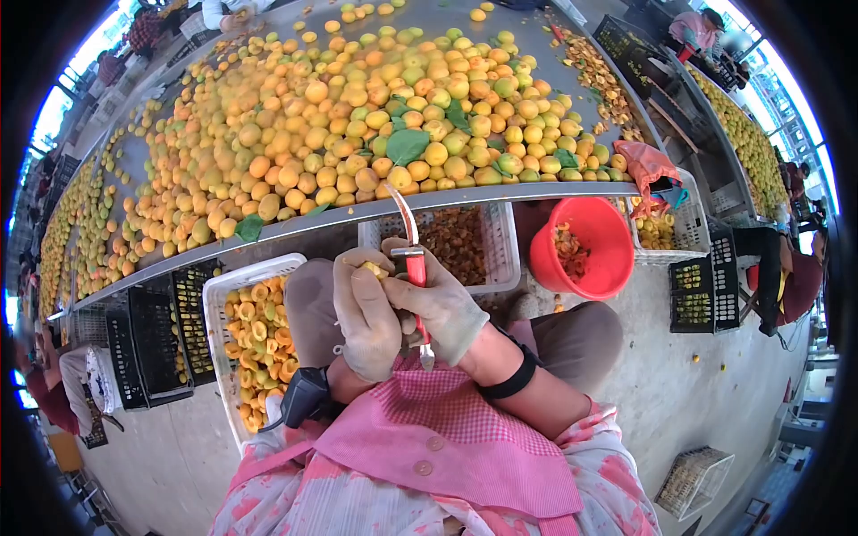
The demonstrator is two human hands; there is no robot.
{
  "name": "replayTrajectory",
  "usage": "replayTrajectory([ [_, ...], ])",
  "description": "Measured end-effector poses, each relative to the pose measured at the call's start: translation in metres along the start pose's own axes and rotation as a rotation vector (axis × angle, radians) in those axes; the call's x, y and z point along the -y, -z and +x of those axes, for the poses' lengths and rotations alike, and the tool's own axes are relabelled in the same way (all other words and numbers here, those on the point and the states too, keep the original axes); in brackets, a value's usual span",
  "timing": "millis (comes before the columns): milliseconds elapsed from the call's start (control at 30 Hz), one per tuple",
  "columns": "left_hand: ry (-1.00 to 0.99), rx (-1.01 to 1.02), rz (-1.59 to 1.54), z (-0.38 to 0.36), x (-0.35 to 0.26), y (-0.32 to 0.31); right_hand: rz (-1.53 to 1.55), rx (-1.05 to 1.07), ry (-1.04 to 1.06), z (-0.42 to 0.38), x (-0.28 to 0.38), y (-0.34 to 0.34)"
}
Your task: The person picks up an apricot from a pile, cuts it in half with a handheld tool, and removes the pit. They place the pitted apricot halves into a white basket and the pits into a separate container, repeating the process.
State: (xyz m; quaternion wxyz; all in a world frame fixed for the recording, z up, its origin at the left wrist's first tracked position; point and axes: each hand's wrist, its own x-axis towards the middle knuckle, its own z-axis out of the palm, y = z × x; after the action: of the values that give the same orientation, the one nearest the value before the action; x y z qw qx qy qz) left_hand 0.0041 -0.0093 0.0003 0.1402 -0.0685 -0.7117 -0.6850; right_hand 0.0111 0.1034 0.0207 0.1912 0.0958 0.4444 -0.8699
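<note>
My gloved left hand (366,314) pinches a small yellow apricot piece (375,270), mostly hidden by the fingers. Beside it, my gloved right hand (442,308) is closed around a red-handled knife (416,266), whose narrow curved blade points up toward the table edge. The two hands touch in front of my lap. Beyond them, a large heap of apricots (357,134) covers the metal table (483,192), with some green leaves (407,146) among the fruit. Left of my knee stands a white crate (214,295) of halved, pitted apricots (259,326).
Under the table edge sits another white crate (508,241) holding brownish pieces. A red bucket (617,259) with scraps stands right of it, near a crate of fruit (657,232). Black crates (138,344) line the left. Other people (702,31) are around the tables.
</note>
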Motion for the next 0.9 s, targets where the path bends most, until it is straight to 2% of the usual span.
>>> replayTrajectory([
  [33, -0.004, 0.006, 0.017, -0.001, 0.001, 0.000, 0.071, 0.016, -0.032, 0.001, 0.001, -0.001],
  [100, -0.007, 0.003, 0.044, -0.002, -0.003, 0.000, -0.040, 0.014, 0.034, 0.007, -0.006, 0.004],
  [167, -0.082, 0.112, 0.167, -0.001, -0.012, -0.003, -0.106, -0.037, 0.127, 0.004, -0.002, 0.008],
  [233, -0.115, 0.120, 0.235, -0.001, -0.008, -0.004, -0.002, -0.088, 0.038, -0.002, 0.006, 0.003],
  [300, 0.069, 0.182, 0.084, -0.002, 0.004, -0.003, -0.326, -0.212, 0.268, 0.001, 0.004, 0.003],
  [333, 0.155, 0.173, 0.025, -0.004, 0.006, -0.005, -0.351, -0.234, 0.264, -0.001, 0.007, 0.002],
  [367, 0.152, 0.173, 0.025, -0.002, 0.002, -0.003, -0.351, -0.233, 0.267, 0.002, 0.003, 0.006],
  [433, 0.395, 0.260, -0.061, 0.003, -0.008, 0.002, -0.560, -0.298, 0.465, 0.012, -0.009, 0.019],
  [567, 0.443, 0.245, -0.070, 0.022, -0.011, 0.027, -0.755, -0.459, 0.433, 0.014, 0.008, 0.025],
  [633, -0.401, 0.230, 0.706, 0.029, 0.017, 0.056, -0.704, -0.498, 0.292, 0.016, 0.014, 0.031],
  [667, -0.516, 0.145, 0.858, 0.031, 0.017, 0.067, -0.666, -0.502, 0.395, 0.027, 0.002, 0.047],
  [700, -0.629, 0.056, 1.007, 0.032, 0.017, 0.078, -0.667, -0.509, 0.401, 0.025, 0.008, 0.048],
  [767, -0.468, 0.200, 1.114, 0.039, 0.008, 0.112, -0.406, -0.483, 0.220, 0.020, 0.023, 0.046],
  [800, -0.472, 0.202, 1.110, 0.042, 0.004, 0.123, -0.409, -0.504, 0.245, 0.023, 0.027, 0.049],
  [867, 0.256, 0.188, 1.151, 0.045, -0.001, 0.139, -0.429, -0.531, 0.190, 0.025, 0.042, 0.055],
  [900, 0.253, 0.193, 1.148, 0.043, 0.004, 0.147, -0.450, -0.554, 0.128, 0.027, 0.049, 0.059],
])
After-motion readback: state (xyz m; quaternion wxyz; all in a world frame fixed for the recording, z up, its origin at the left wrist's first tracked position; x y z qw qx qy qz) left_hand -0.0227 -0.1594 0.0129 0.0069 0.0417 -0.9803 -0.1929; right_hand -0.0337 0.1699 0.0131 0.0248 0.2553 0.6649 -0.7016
